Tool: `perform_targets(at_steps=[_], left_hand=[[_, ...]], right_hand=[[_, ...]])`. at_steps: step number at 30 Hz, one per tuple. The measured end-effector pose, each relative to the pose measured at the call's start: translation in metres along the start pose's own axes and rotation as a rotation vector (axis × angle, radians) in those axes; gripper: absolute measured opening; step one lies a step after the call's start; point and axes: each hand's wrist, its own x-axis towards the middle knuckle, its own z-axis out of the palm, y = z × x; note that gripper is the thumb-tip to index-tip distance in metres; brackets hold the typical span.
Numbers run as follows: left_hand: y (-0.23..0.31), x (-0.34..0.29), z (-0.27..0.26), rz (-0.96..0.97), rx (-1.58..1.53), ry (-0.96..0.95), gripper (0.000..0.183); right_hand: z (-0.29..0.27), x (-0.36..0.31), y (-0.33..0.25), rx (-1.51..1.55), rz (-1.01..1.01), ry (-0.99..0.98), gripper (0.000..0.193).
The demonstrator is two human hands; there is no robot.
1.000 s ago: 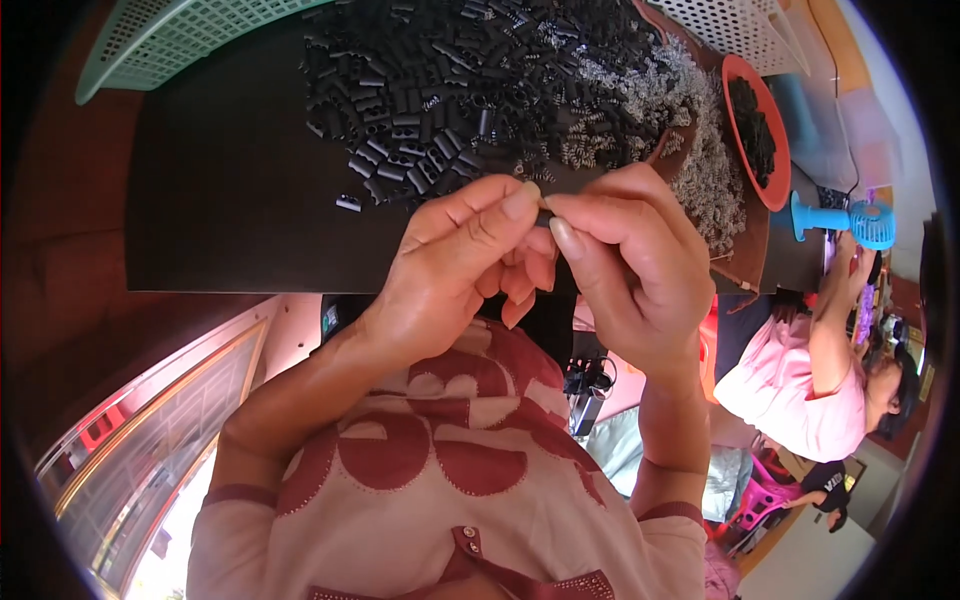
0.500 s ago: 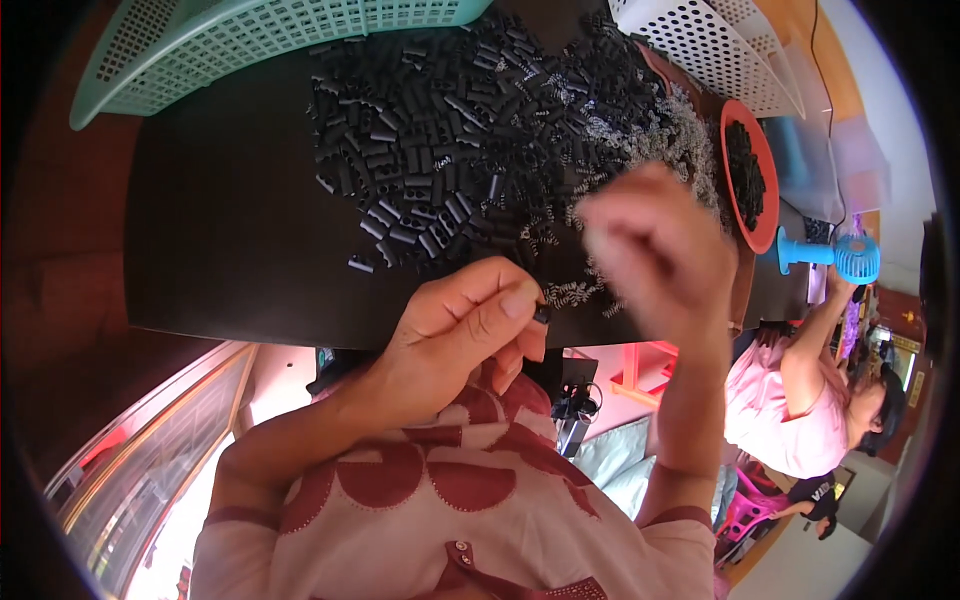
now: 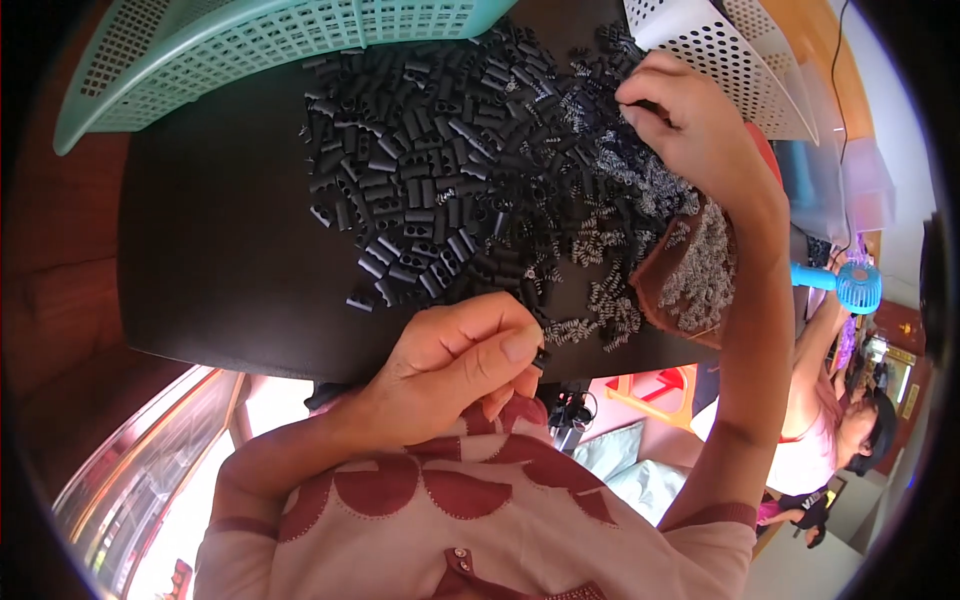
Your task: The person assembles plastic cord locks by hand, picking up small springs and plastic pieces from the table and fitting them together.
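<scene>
Close to the table's near edge, my left hand is closed, its thumb pressed against the fingers. A small black plastic piece sticks out at its fingertips. My right hand reaches over the far right of the table, fingers curled into a pinch above the heap. Whatever lies between those fingertips is hidden. Black plastic cylinder pieces with holes spread across the middle of the table. Right of them lie small metal springs, and more springs rest on a brown pad beneath my right forearm.
A green plastic basket stands at the far left, and a white perforated basket at the far right. The rim of a red bowl shows behind my right wrist. A blue fan and another person are to the right.
My right hand has moved away from beside the left hand to the far right of the heap, uncovering springs and the brown pad. My left hand keeps its grip on the black piece.
</scene>
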Motion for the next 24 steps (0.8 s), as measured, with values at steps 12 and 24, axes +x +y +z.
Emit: perform_targets(at_steps=[12, 24], left_hand=[[0.001, 0.006, -0.006, -0.008, -0.002, -0.049, 0.028], [0.003, 0.005, -0.008, -0.012, -0.061, -0.059, 0.030]], right_hand=[[0.011, 0.062, -0.004, 0.085, 0.122, 0.048, 0.010], [0.006, 0.072, -0.015, -0.137, 0.014, -0.070, 0.020]])
